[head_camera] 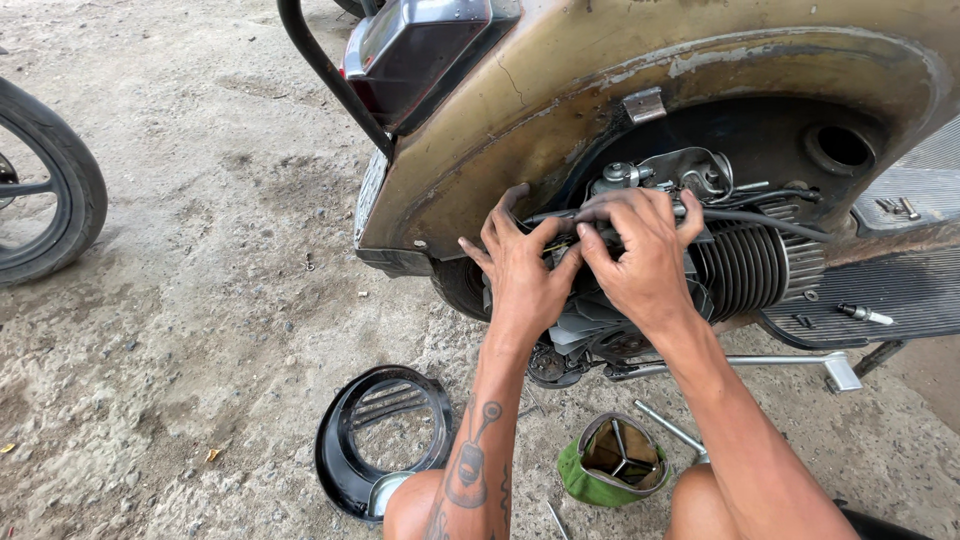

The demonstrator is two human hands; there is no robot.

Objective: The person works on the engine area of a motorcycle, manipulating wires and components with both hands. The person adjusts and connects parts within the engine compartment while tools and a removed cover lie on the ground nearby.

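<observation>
Both my hands are pressed against the exposed engine [745, 265] of an old brown scooter [560, 90], under its open side panel. My left hand [520, 270] has its fingers spread over the engine's left part, fingertips at a black cable [770, 222]. Beside it, my right hand [640, 255] curls its fingers over the same spot, pinching something small and dark that is hidden by the fingers. The finned cylinder shows to the right of my hands.
A black round fan cover [385, 435] lies on the concrete by my left knee. A green pouch with tools [610, 460] and a metal rod [670, 428] lie between my knees. Another vehicle's tyre [55, 190] stands at the left. The scooter's footboard [880, 295] carries loose bolts.
</observation>
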